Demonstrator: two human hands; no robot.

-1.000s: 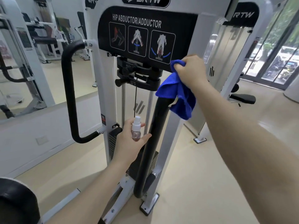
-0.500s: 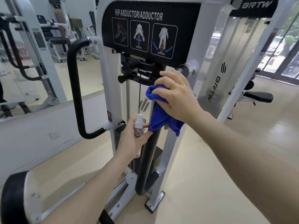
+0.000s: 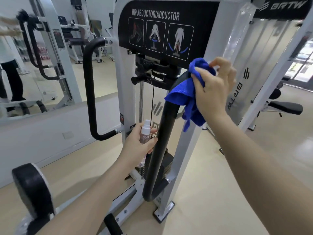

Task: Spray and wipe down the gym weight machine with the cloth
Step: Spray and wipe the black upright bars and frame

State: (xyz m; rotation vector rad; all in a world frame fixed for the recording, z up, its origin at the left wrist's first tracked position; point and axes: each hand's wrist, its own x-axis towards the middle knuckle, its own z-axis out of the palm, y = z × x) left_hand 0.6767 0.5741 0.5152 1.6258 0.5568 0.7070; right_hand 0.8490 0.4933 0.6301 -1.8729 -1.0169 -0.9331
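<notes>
Your hands at a hip abductor/adductor machine (image 3: 124,85), spray bottle and cloth in use.

Your left hand (image 3: 138,144) grips a small clear spray bottle (image 3: 145,134) just left of the black handle bar (image 3: 161,141); above and to the right, your right hand (image 3: 211,87) clasps a blue cloth (image 3: 182,94) bunched against the bar's top.

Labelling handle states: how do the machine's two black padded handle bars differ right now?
The left black padded handle bar is bare and untouched; the right black padded handle bar has the blue cloth pressed on its top bend by the right hand. The left hand, holding the small clear spray bottle, is beside the right bar, far from the left. Both are black C-shaped loops on the white frame.
</notes>
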